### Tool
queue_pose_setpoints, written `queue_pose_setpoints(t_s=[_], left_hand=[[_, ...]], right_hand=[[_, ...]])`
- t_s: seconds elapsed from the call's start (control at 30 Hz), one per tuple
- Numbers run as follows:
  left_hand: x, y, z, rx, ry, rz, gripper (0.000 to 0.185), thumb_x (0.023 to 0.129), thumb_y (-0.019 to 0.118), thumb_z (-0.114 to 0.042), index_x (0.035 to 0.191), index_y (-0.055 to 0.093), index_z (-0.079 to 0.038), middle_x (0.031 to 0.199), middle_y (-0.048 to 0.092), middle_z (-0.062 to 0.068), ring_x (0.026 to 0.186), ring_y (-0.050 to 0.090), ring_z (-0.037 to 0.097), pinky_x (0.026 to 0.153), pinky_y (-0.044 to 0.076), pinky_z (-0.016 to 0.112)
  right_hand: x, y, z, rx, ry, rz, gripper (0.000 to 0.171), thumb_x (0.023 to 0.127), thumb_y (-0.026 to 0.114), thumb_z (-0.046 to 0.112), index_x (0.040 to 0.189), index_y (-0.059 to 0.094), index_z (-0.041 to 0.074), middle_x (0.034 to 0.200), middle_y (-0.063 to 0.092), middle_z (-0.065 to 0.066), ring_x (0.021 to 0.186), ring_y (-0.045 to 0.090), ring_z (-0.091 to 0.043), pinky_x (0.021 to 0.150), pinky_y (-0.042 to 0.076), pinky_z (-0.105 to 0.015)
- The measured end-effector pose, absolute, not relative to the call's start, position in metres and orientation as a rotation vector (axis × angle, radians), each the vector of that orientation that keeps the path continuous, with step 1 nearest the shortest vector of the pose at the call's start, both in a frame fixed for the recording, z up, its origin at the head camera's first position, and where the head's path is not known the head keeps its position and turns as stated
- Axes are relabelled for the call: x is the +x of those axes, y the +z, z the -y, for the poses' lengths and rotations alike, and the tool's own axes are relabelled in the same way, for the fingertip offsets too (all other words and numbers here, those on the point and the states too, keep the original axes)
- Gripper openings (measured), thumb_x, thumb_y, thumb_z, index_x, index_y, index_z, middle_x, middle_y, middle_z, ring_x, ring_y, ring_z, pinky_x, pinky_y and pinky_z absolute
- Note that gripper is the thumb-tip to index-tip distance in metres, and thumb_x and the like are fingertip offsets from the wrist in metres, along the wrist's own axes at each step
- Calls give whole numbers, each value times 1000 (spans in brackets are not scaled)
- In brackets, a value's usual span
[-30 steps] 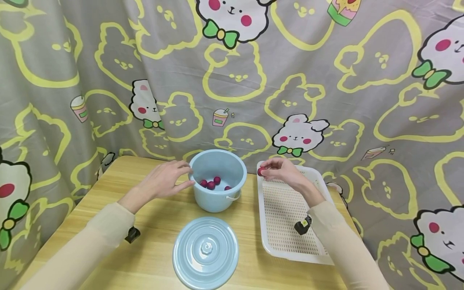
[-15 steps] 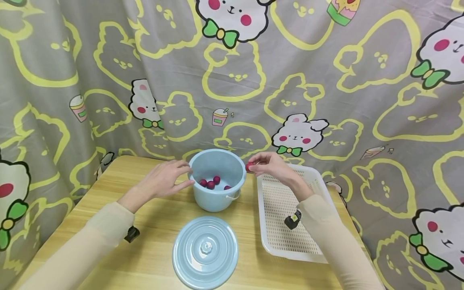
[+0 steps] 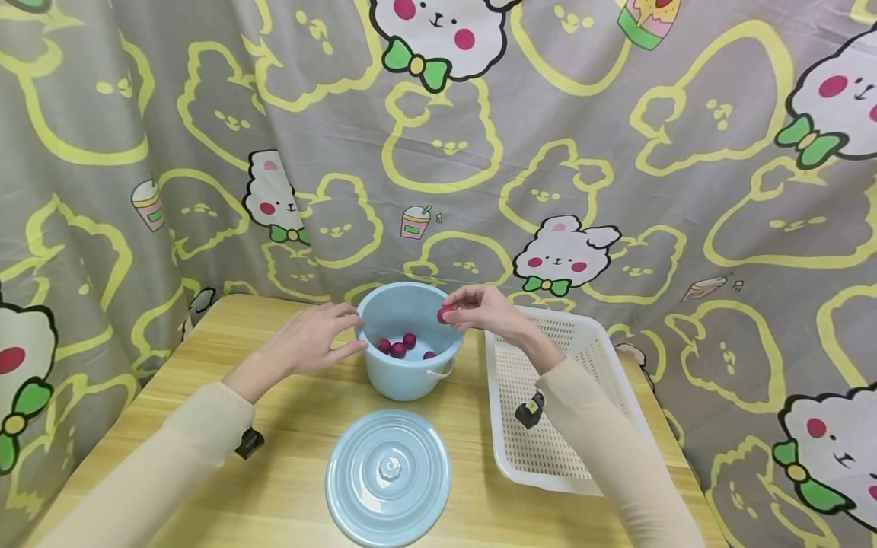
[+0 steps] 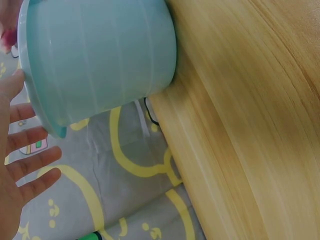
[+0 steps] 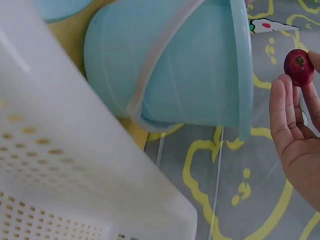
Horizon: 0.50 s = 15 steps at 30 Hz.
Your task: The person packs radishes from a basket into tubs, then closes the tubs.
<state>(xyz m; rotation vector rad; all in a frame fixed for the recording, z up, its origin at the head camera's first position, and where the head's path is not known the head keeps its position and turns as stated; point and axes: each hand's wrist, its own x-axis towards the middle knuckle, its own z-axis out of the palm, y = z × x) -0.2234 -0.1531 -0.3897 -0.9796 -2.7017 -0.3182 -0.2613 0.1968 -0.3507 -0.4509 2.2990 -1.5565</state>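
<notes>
Over round plastic bucket (image 3: 411,342), right hand (image 3: 479,310) pinching smooth red berry (image 3: 444,314), left hand (image 3: 311,341) (fingers spread) at rim.

Two bare hands, left hand (image 3: 311,340) and right hand (image 3: 483,310). Long beige sleeves (image 3: 192,434) cover both forearms down to the wrists, snug fit. Small black wrist cameras (image 3: 529,412) sit under each wrist, one per arm. No rings seen.
</notes>
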Motion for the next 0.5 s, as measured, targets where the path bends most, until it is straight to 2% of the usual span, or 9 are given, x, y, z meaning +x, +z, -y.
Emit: queue_pose_setpoints(t_s=[0.13, 0.27, 0.37, 0.5], left_hand=[[-223, -390, 153, -979, -319, 2706, 45, 101, 66, -52, 123, 74, -14, 127, 72, 11, 109, 72, 31, 91, 62, 51], [-223, -389, 153, -976, -321, 2707, 45, 101, 66, -52, 122, 74, -14, 128, 72, 11, 110, 72, 32, 92, 61, 52], [-223, -389, 153, -975, -320, 2707, 45, 101, 67, -52, 122, 74, -14, 128, 72, 11, 110, 72, 32, 92, 61, 52], [-223, -390, 153, -973, -319, 2705, 45, 100, 67, -53, 123, 75, -14, 128, 72, 11, 110, 72, 31, 92, 62, 52]], right_hand=[[-264, -354, -187, -471, -1530, -2308, 28, 93, 80, 15, 117, 73, 3, 97, 76, -1, 89, 75, -19, 87, 66, -43], [-268, -360, -179, -485, -1504, -2311, 27, 93, 80, 15, 117, 73, 3, 100, 76, -3, 90, 75, -18, 93, 64, -53], [-271, -364, -174, -489, -1488, -2299, 27, 94, 79, 15, 117, 73, 3, 101, 79, -5, 87, 76, -15, 95, 62, -56], [-273, -367, -168, -512, -1471, -2284, 27, 94, 78, 15, 117, 73, 2, 102, 81, -7, 83, 76, -15, 91, 64, -54]])
